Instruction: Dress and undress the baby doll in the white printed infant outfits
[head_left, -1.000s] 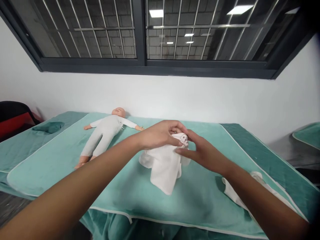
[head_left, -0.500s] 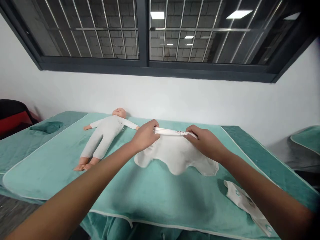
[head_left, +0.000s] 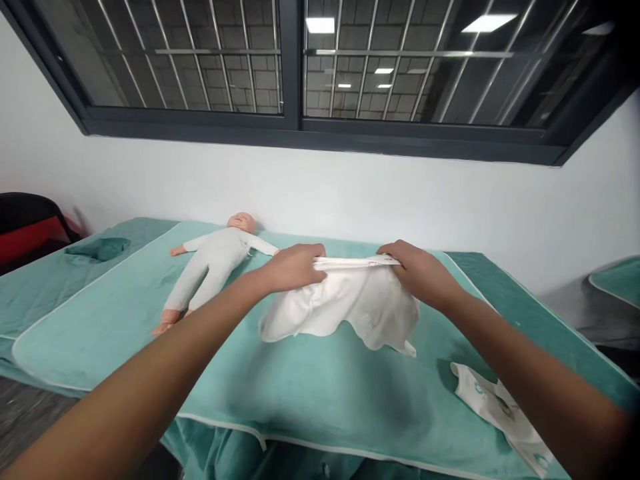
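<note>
A thin white cloth hangs above the bed, its narrow top edge stretched between my hands and its lower edge wavy. My left hand pinches one end of that edge, fingers closed. At the other end my right hand grips it the same way. Whether the cloth is a garment I cannot tell. To the left, a baby doll in a white suit lies on its back, arms spread. My left forearm hides part of its feet. By my right forearm lies a white folded item with teal prints, partly covered by the arm.
A light teal sheet with a white border covers the bed. A bunched teal cloth lies at the far left, near a red and black object. Behind the bed rise a white wall and a barred window.
The cloth's hanging part has swung left and its top edge has risen slightly. My hands still grip both ends, the right one a little higher. The whole view has shifted slightly.
</note>
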The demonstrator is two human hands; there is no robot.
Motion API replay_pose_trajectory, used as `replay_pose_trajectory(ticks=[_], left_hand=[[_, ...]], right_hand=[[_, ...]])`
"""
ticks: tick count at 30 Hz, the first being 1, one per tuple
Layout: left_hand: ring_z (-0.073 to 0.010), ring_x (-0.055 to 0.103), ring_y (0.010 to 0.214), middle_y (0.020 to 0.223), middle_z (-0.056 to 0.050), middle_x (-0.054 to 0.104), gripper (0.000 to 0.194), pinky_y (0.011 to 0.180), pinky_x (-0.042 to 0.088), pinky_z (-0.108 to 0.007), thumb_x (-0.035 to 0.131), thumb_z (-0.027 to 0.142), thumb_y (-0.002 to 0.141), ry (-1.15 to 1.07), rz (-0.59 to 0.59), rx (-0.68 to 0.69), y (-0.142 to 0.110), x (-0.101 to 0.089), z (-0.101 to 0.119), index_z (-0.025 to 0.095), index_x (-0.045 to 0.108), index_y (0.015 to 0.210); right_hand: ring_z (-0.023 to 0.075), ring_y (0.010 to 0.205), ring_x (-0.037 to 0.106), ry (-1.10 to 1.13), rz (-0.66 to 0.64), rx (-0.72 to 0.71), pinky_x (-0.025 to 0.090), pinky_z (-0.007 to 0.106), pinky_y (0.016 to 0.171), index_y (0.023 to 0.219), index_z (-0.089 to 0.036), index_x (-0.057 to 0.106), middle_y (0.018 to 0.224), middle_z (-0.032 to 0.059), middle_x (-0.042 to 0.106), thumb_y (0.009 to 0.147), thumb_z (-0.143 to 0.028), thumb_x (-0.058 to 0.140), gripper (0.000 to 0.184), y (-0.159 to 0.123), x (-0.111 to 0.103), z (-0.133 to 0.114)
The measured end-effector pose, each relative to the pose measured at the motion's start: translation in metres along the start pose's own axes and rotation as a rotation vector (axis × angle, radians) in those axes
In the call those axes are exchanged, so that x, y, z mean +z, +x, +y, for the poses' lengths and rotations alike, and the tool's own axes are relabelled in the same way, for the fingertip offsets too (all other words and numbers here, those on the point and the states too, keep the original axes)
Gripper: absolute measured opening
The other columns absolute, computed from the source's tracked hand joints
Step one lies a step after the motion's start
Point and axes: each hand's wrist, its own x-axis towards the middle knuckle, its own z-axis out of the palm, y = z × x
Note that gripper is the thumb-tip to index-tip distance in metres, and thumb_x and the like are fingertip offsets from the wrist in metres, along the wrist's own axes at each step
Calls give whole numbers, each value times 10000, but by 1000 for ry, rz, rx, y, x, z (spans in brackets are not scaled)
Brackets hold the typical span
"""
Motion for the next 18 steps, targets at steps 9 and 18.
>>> replay_pose_trajectory(ticks=[9, 18], left_hand=[[-197, 560, 742, 799, 4, 613, 91, 597, 323, -289, 542, 320, 840, -126, 273, -99, -4, 11, -7, 233, 540, 868], [-121, 488, 685, 742, 29, 476, 304, 604, 343, -243, 702, 376, 738, -1006, -268, 50, -24, -30, 4, 193, 460, 752]], right_hand=[[227, 933, 640, -68, 99, 143, 427, 307, 723, 1131, -323, 660, 1119, -13, 711, 925, -326, 444, 298, -15, 3, 11], [197, 942, 634, 204, 143, 28, 443, 286, 755, 1085, -301, 638, 1093, -16, 704, 966, -364, 407, 267, -18, -15, -20]])
